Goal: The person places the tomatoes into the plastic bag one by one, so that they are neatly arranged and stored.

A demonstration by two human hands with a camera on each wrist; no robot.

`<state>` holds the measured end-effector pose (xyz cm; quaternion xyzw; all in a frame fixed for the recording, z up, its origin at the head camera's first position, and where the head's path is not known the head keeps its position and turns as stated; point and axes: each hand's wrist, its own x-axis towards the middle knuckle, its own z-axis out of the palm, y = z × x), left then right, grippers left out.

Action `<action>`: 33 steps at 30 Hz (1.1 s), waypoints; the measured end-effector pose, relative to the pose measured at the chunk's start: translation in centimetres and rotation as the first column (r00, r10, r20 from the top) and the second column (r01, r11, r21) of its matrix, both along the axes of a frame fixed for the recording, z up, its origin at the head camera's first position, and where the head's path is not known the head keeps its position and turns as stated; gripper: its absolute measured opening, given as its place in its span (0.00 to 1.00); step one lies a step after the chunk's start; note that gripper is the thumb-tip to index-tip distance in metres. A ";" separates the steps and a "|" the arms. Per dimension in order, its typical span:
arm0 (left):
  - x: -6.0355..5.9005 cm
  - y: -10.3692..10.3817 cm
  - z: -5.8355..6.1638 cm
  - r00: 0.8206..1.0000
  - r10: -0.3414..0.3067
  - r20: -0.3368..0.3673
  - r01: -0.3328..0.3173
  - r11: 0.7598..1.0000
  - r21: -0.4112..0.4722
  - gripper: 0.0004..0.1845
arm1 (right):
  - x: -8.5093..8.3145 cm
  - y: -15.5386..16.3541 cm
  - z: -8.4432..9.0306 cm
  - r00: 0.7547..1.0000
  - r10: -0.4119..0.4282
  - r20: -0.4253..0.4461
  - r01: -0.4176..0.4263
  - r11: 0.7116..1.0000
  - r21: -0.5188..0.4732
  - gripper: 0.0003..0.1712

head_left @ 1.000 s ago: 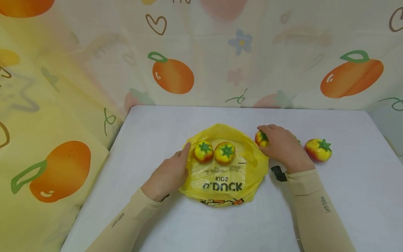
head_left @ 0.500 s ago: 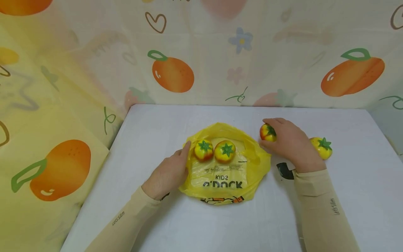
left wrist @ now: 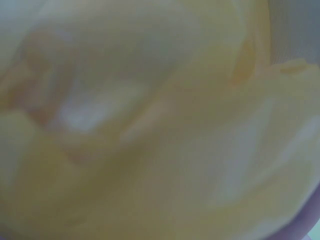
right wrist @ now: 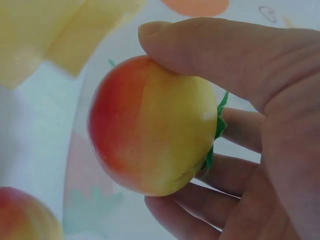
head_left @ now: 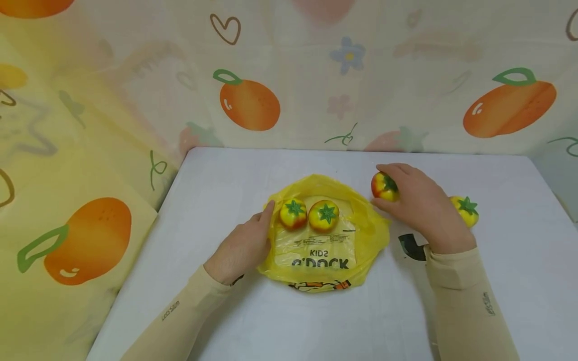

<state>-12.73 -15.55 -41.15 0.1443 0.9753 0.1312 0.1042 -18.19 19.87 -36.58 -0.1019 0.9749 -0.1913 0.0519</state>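
A yellow plastic bag [head_left: 322, 250] printed "KIDS" lies flat on the white table [head_left: 289, 321]. Two yellow-red toy tomatoes [head_left: 293, 214] [head_left: 323, 215] with green tops sit on the bag. My left hand [head_left: 246, 243] rests at the bag's left edge, fingers touching the plastic. My right hand [head_left: 417, 200] grips a third toy tomato [head_left: 384, 186] [right wrist: 155, 125] just above the table, right of the bag. A fourth tomato [head_left: 466, 209] lies on the table behind that hand. The left wrist view is a yellow blur of bag [left wrist: 165, 150].
A fruit-print cloth [head_left: 289, 75] hangs behind the table and drapes at the left. A black wrist strap [head_left: 412, 245] shows at my right sleeve. Bare tabletop lies in front of the bag and at the far right.
My right hand has lifted its tomato off the table and moved it slightly up and to the right. The left hand and the bag have stayed put.
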 end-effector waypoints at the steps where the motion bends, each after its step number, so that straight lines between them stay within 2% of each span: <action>1: 0.0 0.0 0.0 1.000 -0.001 0.000 0.001 1.000 0.002 0.41 | 0.2 -0.1 0.2 1.000 0.005 -0.008 -0.005 1.000 -0.008 0.46; 11: 0.0 0.0 0.0 1.000 0.014 0.024 -0.014 1.000 0.002 0.41 | 1.8 -2.0 1.6 0.994 0.093 -0.064 -0.097 0.994 -0.054 0.44; 16: -0.1 0.0 0.0 0.999 0.023 0.041 -0.023 1.000 -0.002 0.41 | 2.5 -3.6 1.4 0.986 0.146 -0.075 -0.149 0.988 -0.041 0.44; 25: -0.2 0.1 0.1 0.996 0.047 0.077 -0.048 0.999 0.003 0.42 | 3.2 -6.8 0.6 0.975 0.218 -0.032 -0.218 0.976 0.001 0.47; 29: -0.3 0.1 0.0 0.994 0.064 0.090 -0.064 0.998 -0.001 0.42 | 3.7 -8.1 0.2 0.959 0.277 -0.054 -0.278 0.961 0.003 0.46; 33: -0.3 0.0 0.0 0.995 0.062 0.077 -0.063 0.998 0.011 0.41 | 4.4 -9.3 -0.5 0.928 0.357 -0.106 -0.359 0.933 0.001 0.46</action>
